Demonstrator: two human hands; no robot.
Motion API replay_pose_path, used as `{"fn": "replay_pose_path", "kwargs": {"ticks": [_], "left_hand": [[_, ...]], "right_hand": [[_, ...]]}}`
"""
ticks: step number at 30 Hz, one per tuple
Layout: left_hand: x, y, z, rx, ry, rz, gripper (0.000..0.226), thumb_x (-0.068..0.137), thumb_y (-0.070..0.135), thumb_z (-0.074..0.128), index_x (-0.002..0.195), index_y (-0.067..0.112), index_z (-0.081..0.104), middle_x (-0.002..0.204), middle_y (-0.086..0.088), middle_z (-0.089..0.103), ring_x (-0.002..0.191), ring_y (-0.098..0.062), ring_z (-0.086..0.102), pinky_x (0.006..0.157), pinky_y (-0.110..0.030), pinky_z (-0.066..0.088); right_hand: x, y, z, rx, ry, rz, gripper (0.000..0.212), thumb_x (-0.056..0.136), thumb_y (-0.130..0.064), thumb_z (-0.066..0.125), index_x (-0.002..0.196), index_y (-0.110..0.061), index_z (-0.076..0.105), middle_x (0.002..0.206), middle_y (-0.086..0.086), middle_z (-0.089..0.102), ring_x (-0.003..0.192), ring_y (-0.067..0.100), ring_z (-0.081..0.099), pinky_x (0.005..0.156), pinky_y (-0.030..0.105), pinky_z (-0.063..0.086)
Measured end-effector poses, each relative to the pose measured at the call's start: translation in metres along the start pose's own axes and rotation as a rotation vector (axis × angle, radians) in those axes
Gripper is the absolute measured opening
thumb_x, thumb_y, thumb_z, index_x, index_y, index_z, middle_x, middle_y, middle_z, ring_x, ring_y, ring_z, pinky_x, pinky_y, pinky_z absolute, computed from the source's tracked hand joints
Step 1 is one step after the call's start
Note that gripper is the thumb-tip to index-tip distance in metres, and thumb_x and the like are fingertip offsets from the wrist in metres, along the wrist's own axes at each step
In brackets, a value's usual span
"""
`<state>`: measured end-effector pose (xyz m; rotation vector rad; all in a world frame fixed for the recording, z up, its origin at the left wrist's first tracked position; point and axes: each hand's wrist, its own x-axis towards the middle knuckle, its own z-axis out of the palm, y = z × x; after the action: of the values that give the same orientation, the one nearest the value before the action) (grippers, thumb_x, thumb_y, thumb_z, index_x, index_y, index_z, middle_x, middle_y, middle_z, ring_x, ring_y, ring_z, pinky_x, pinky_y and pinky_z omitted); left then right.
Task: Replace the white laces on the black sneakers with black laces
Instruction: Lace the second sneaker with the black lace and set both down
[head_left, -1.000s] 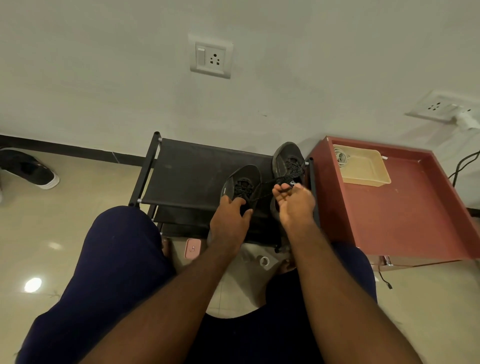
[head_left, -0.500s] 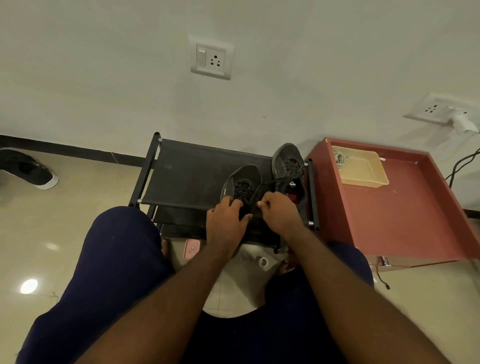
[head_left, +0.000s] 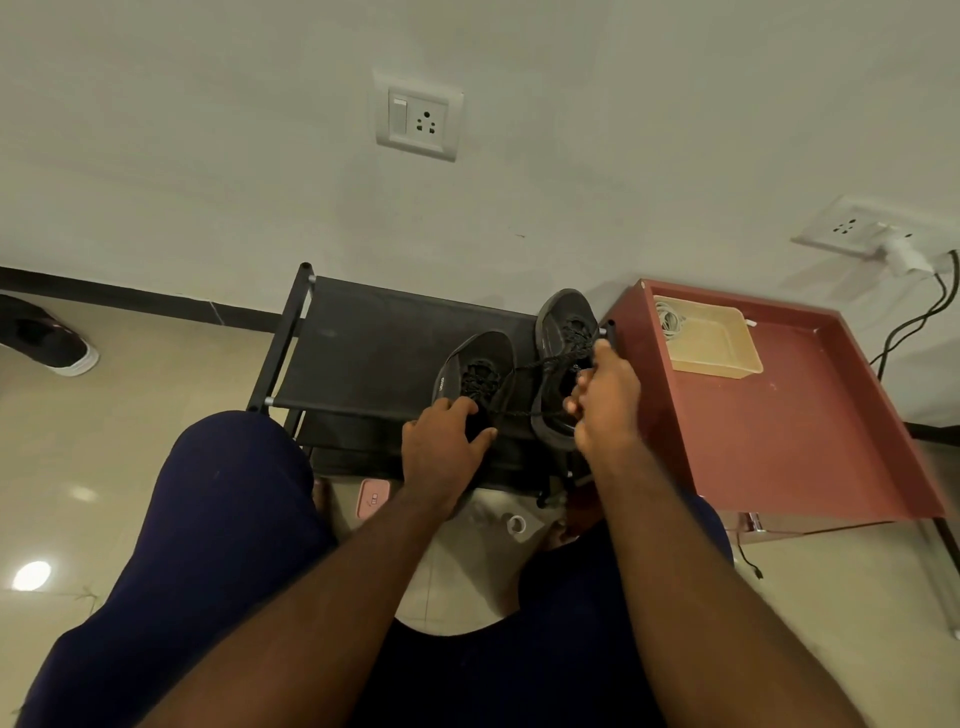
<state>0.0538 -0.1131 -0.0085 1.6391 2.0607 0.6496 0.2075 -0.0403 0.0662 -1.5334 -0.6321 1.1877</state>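
Sneakers: a near sneaker (head_left: 475, 369) and a far sneaker (head_left: 563, 322), both black, are being seen side by side at the right end of a black shoe rack (head_left: 374, 348), toes pointed toward the wall.
Left grip: the left grip (head_left: 441, 447) is being laid wide, fingers spread, over the heel end of the near sneaker.
Right grip: the right grip (head_left: 608, 400) is being held narrow in front of the far sneaker, fingers curled round a black lace (head_left: 550, 361).
Black lace: two strands are being pulled taut from the near sneaker's eyelets across to the right grip.
White laces: the white laces (head_left: 670, 322) are being seen coiled in a beige tray (head_left: 717, 348) on the red tabletop (head_left: 769, 441) just beside the rack.
Floor: another shoe (head_left: 47, 338) is being seen by the skirting at far left.
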Motion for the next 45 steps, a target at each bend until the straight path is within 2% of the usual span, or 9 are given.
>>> {"fn": "replay_pose_path", "kwargs": {"ticks": [4, 6, 16, 23, 28, 32, 35, 39, 45], "left_hand": [[0.001, -0.004, 0.001, -0.027, -0.003, 0.012, 0.040, 0.087, 0.050, 0.065, 0.120, 0.028, 0.060, 0.114, 0.004, 0.061, 0.105, -0.015, 0.058, 0.093, -0.038, 0.045], [0.001, -0.005, 0.001, -0.042, -0.007, 0.019, 0.040, 0.086, 0.050, 0.067, 0.119, 0.027, 0.061, 0.113, 0.004, 0.061, 0.104, -0.015, 0.059, 0.093, -0.038, 0.045], [0.000, -0.009, 0.001, -0.098, -0.031, 0.029, 0.042, 0.085, 0.045, 0.071, 0.122, 0.028, 0.060, 0.116, 0.004, 0.059, 0.107, -0.016, 0.057, 0.095, -0.041, 0.046], [-0.001, -0.010, 0.001, -0.135, -0.031, 0.023, 0.043, 0.084, 0.045, 0.071, 0.122, 0.028, 0.060, 0.117, 0.005, 0.060, 0.107, -0.015, 0.058, 0.096, -0.043, 0.046], [-0.001, -0.012, 0.002, -0.141, -0.034, 0.024, 0.043, 0.084, 0.045, 0.071, 0.123, 0.028, 0.060, 0.117, 0.004, 0.059, 0.109, -0.015, 0.057, 0.097, -0.043, 0.046], [-0.001, -0.012, 0.002, -0.143, -0.027, 0.035, 0.044, 0.084, 0.044, 0.072, 0.122, 0.028, 0.060, 0.116, 0.003, 0.060, 0.108, -0.016, 0.057, 0.096, -0.044, 0.047], [-0.001, -0.013, 0.002, -0.169, -0.030, 0.038, 0.041, 0.084, 0.040, 0.072, 0.121, 0.026, 0.061, 0.114, 0.003, 0.061, 0.107, -0.017, 0.058, 0.094, -0.043, 0.048], [0.001, -0.021, 0.000, -0.247, -0.031, 0.069, 0.029, 0.087, 0.018, 0.066, 0.116, 0.020, 0.064, 0.112, 0.001, 0.065, 0.104, -0.018, 0.061, 0.089, -0.024, 0.043], [0.004, -0.029, -0.002, -0.404, -0.020, -0.058, 0.029, 0.087, 0.001, 0.060, 0.113, 0.013, 0.060, 0.112, -0.003, 0.070, 0.109, -0.020, 0.064, 0.096, -0.033, 0.050]], "right_hand": [[0.007, 0.033, 0.000, -1.169, -0.506, -0.440, 0.021, 0.095, -0.034, 0.064, 0.106, -0.016, 0.068, 0.094, -0.001, 0.065, 0.086, 0.014, 0.061, 0.077, 0.032, 0.051], [0.009, 0.046, 0.000, -1.390, -0.635, -0.468, 0.021, 0.095, -0.032, 0.064, 0.108, -0.017, 0.072, 0.102, 0.003, 0.066, 0.095, 0.019, 0.062, 0.084, 0.034, 0.050], [0.001, 0.061, 0.002, -1.000, -0.387, -0.339, 0.013, 0.096, -0.024, 0.064, 0.088, -0.016, 0.069, 0.080, -0.007, 0.066, 0.081, 0.012, 0.063, 0.074, 0.030, 0.050], [0.001, 0.061, 0.008, -0.095, 0.101, 0.101, 0.012, 0.093, -0.007, 0.055, 0.083, -0.011, 0.061, 0.080, 0.004, 0.062, 0.072, 0.014, 0.054, 0.066, 0.030, 0.044], [-0.004, 0.070, 0.006, -0.435, 0.267, -0.266, 0.010, 0.091, -0.027, 0.061, 0.098, -0.021, 0.058, 0.100, 0.001, 0.063, 0.094, 0.020, 0.061, 0.084, 0.039, 0.053], [-0.017, 0.080, 0.012, -0.447, 0.074, -0.056, 0.024, 0.094, -0.034, 0.063, 0.080, -0.014, 0.066, 0.076, 0.001, 0.064, 0.072, 0.018, 0.059, 0.065, 0.037, 0.049], [-0.027, 0.083, 0.018, -0.381, -0.099, 0.147, 0.033, 0.096, -0.031, 0.065, 0.093, 0.001, 0.069, 0.080, 0.007, 0.064, 0.071, 0.017, 0.057, 0.060, 0.031, 0.045], [-0.028, 0.083, 0.023, -0.304, -0.172, 0.206, 0.019, 0.096, -0.023, 0.066, 0.094, -0.005, 0.070, 0.086, 0.011, 0.068, 0.073, 0.018, 0.061, 0.057, 0.026, 0.048], [-0.022, 0.085, 0.018, -0.610, -0.288, -0.029, 0.013, 0.097, -0.011, 0.061, 0.100, -0.011, 0.074, 0.101, 0.011, 0.074, 0.099, 0.026, 0.070, 0.092, 0.045, 0.057]]}}
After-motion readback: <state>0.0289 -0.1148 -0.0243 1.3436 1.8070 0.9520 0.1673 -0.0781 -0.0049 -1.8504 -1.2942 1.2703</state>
